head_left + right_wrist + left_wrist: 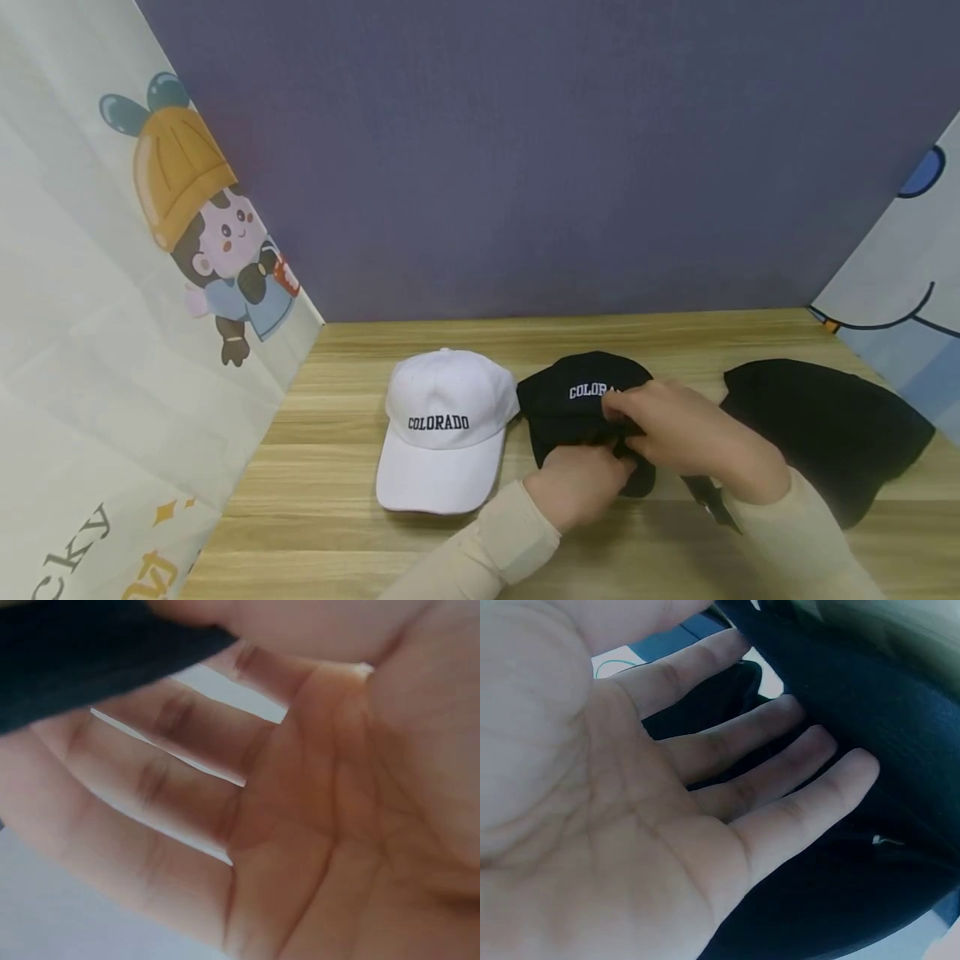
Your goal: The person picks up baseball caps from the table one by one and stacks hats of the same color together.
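A black cap (577, 425) with white COLORADO lettering lies brim toward me, partly covered by both hands. My left hand (581, 483) is at its brim, thumb and index finger at the edge of the dark cloth (870, 697), the other fingers spread beside it. My right hand (667, 421) reaches across the cap's right side and covers the end of the lettering. In the right wrist view, its thumb and fingers pinch a dark strip of cloth (90, 660). A white cap (442, 417) with dark COLORADO lettering sits to the left.
A black cloth item (817, 425), perhaps a bucket hat, lies on the right, beyond my right forearm. Everything rests on a wood-grain table (330, 467). A dark blue-purple panel (562, 158) stands behind; a printed pale sheet (112, 333) borders the left.
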